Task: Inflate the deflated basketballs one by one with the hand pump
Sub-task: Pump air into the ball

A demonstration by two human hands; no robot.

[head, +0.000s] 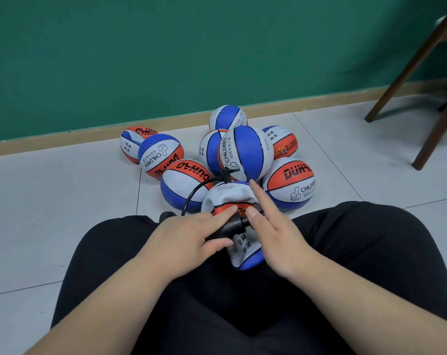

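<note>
Left grip [184, 239] curled round black hand pump [235, 223], atop deflated basketball [224, 196]. Right grip [278, 239] just beside, fingers straight, holding nothing. More basketballs [245, 149] beyond both.

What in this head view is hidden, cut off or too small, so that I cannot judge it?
Head view only:
black plastic hand pump: mostly under the left hand.
thin black hose: its end is too small to tell whether it enters a valve.
crumpled deflated basketball: partly covered by the pump and the right hand.
brown wooden chair: cut off by the top and right edges.
</note>
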